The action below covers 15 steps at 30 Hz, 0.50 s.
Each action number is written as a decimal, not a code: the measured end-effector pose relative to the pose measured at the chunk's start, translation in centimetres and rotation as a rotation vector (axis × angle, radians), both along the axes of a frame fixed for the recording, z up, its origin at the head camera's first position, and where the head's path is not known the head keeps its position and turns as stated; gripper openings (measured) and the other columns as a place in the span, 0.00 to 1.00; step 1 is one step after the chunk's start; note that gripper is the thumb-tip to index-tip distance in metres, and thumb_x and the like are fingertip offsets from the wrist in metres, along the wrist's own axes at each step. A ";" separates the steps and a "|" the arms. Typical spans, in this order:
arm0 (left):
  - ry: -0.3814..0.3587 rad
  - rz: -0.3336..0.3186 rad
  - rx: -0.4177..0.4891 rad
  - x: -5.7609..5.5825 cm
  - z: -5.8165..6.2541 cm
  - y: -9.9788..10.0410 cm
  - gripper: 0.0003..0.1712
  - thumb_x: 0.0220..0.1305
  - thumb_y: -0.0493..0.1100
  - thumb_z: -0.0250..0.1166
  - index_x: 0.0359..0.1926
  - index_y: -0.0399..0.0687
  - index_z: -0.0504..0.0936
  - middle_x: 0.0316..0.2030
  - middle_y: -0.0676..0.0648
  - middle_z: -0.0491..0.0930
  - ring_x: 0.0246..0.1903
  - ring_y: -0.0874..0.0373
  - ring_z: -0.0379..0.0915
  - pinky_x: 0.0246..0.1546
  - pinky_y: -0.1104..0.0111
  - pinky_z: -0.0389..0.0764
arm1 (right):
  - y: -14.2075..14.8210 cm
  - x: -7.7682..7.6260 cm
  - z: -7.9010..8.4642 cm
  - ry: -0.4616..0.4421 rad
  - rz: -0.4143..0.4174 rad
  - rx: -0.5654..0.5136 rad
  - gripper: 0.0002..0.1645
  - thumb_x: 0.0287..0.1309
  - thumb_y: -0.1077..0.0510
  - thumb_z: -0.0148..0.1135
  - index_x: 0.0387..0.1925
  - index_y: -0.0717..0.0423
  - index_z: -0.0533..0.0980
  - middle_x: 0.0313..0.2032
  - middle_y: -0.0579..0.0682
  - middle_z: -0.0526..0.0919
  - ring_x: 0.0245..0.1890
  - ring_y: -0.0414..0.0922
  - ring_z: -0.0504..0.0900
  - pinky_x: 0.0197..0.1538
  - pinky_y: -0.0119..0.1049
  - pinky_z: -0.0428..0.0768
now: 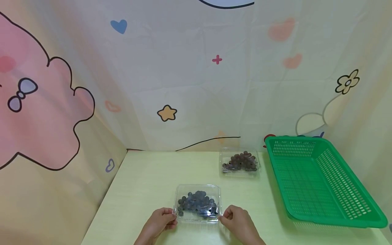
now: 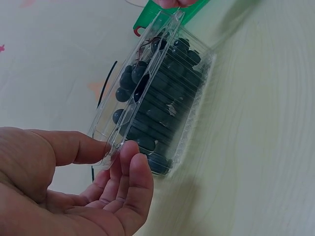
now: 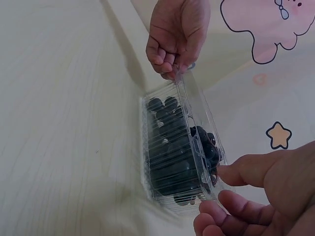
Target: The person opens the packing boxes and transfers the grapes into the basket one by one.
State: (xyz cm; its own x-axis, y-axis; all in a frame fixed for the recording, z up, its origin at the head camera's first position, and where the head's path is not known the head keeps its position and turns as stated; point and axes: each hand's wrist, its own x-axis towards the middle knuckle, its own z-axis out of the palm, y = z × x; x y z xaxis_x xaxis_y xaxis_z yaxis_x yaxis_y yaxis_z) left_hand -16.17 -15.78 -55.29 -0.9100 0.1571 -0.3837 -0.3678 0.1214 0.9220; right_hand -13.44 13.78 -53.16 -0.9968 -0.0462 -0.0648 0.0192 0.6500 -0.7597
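Note:
A clear plastic clamshell box (image 1: 197, 185) of dark grapes (image 1: 197, 201) is at the front middle of the table in the head view. Its lid is down over the fruit. At its near left corner my left hand (image 1: 157, 223) pinches the rim between thumb and fingers, as the left wrist view (image 2: 98, 191) shows closely. My right hand (image 1: 240, 223) pinches the rim at the near right corner; in the right wrist view its thumb (image 3: 246, 169) lies against the rim. Ridged side walls and grapes pressed near them show in both wrist views.
Farther back stands a second clear box (image 1: 225, 153) with reddish-brown grapes (image 1: 242, 161). A green slotted plastic basket (image 1: 277, 183) occupies the table's right side. Behind the pale table (image 1: 147, 177) hangs a curtain (image 1: 190, 75) with cartoon prints.

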 end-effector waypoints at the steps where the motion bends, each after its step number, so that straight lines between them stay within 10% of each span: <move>1: -0.004 0.002 0.001 0.0 0.0 0.0 0.11 0.71 0.30 0.59 0.48 0.22 0.73 0.33 0.42 0.81 0.30 0.59 0.79 0.36 0.66 0.85 | -0.1 0.0 0.1 0.002 -0.001 0.001 0.15 0.58 0.54 0.75 0.26 0.54 0.76 0.23 0.42 0.77 0.25 0.40 0.72 0.31 0.36 0.73; 15: -0.036 0.019 0.001 0.0 0.3 0.2 0.13 0.71 0.30 0.59 0.51 0.22 0.72 0.36 0.40 0.81 0.32 0.58 0.80 0.37 0.65 0.85 | -1.1 0.4 2.0 0.179 0.013 0.037 0.08 0.54 0.62 0.73 0.27 0.51 0.79 0.25 0.39 0.78 0.27 0.37 0.76 0.32 0.33 0.76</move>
State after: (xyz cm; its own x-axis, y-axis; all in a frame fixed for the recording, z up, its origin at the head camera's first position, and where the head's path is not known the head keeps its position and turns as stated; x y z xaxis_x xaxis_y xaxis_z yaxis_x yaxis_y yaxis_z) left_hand -16.15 -15.61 -54.98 -0.8983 0.1402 -0.4165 -0.4034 0.1129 0.9080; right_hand -13.07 12.64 -51.14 -0.9919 -0.0603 0.1116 -0.1228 0.6769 -0.7258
